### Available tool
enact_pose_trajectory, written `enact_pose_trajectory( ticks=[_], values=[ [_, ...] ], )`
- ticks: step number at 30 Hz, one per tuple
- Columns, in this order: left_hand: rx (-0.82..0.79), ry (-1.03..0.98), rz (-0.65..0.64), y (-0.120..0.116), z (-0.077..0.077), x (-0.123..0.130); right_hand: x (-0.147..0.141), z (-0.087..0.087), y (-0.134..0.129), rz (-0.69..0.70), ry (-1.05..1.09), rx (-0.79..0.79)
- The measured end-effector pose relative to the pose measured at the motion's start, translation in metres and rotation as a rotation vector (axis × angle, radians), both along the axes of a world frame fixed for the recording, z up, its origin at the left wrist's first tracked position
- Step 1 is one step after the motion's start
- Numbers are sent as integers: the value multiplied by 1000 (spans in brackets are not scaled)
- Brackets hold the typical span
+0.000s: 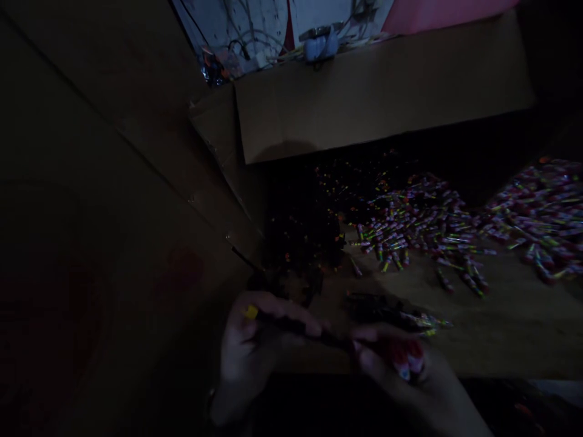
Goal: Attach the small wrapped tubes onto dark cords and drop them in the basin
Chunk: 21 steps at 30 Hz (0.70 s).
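Observation:
The view is very dark. At the lower centre my left hand (pixel 255 346) is closed around a thin dark stick (pixel 291 325) with a yellow end. The stick slants down to the right, towards my right hand (pixel 396 364), whose fingers are also closed. Several small red and white pieces (pixel 403 357) show in my right palm. Between the hands the stick's far end is too dark to make out. Just beyond my right hand, a bundle of dark sticks (pixel 382 308) with shiny, coloured ends lies on the wooden table (pixel 505 334).
Many small red, white and yellow sticks (pixel 423 224) lie in a heap behind the hands, with another heap (pixel 546 212) at the right. A cardboard flap (pixel 382 91) hangs across the back. Brown cardboard (pixel 113 182) rises at the left.

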State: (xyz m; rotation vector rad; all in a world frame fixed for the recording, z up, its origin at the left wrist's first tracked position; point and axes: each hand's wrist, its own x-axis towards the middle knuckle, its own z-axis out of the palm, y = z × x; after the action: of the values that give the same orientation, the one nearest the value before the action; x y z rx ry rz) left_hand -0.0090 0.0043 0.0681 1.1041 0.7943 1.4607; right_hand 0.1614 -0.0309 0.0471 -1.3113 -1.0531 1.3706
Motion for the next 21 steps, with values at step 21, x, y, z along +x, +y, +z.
enact_pose_trajectory(
  ticks=[21],
  values=[
    [-167,929,297,69,-133,1,116,-93,-3,-390,-955,168]
  ],
)
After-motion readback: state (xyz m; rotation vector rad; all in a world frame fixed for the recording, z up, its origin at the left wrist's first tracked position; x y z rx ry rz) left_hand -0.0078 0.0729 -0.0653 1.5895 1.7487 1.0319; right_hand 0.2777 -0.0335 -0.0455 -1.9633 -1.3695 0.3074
